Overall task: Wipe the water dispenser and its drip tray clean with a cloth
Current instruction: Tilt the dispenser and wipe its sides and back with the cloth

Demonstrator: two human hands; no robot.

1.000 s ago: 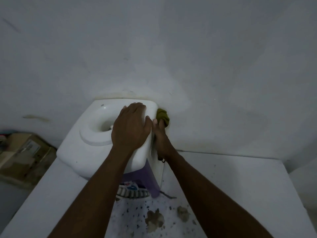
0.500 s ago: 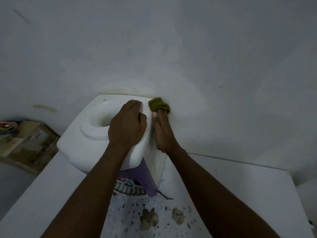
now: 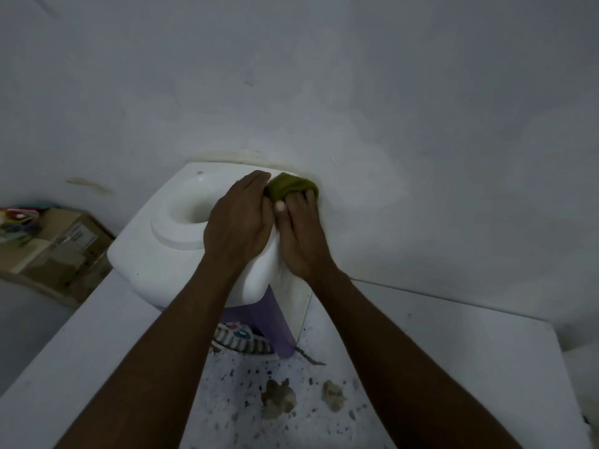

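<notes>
A white water dispenser (image 3: 155, 260) with a round bottle socket on top and a purple front stands on a white counter against the wall. My left hand (image 3: 238, 222) lies flat on its top, right of the socket. My right hand (image 3: 299, 234) presses an olive-green cloth (image 3: 290, 186) onto the dispenser's back right top corner, fingers over the cloth. Below the purple front, a slatted drip tray (image 3: 241, 343) shows partly under my left forearm.
The speckled counter (image 3: 453, 351) carries two brown stains in front of the dispenser. A plain wall rises right behind it. At the left, lower down, lie a cardboard box (image 3: 55, 251) and some colourful items.
My right hand has carried the cloth up the dispenser's right side onto its back right top corner. My left hand has stayed on the top.
</notes>
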